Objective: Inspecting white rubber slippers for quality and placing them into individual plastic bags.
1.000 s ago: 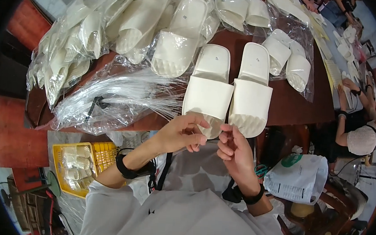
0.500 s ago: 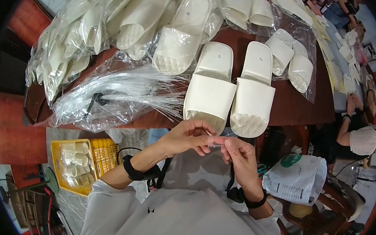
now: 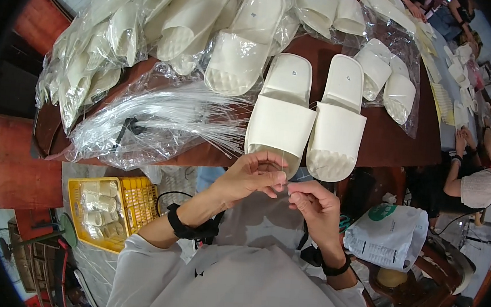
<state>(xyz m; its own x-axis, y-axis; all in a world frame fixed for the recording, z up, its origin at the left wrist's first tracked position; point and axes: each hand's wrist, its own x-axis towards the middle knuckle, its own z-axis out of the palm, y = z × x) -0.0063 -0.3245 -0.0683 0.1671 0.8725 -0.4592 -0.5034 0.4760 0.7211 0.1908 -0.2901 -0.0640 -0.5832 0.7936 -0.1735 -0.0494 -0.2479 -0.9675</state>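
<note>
At the table's near edge, my left hand (image 3: 250, 180) pinches a thin clear plastic strand (image 3: 283, 163) between thumb and fingers. My right hand (image 3: 317, 208) meets it fingertip to fingertip, also pinching at the strand's end; that end is too small to make out. Just beyond my hands lies a pair of cream slide slippers, the left slipper (image 3: 281, 119) and the right slipper (image 3: 336, 137), side by side with toes toward me. My left fingers overlap the left slipper's toe. To the left, a bundle of clear plastic strands (image 3: 185, 117) spills from a clear bag, tied with a black band.
Bagged slippers (image 3: 238, 60) crowd the back and left of the brown table (image 3: 399, 148). Another bagged pair (image 3: 399, 90) lies at right. Below left stands a yellow crate (image 3: 140, 203) of bagged slippers. A white bag (image 3: 386, 237) rests on a wooden chair. Another person (image 3: 473, 186) works at far right.
My fingertips have shifted, and the right hand has moved slightly down and right from the left. The strand now stands upright above the left fingers. The whole view has shifted slightly.
</note>
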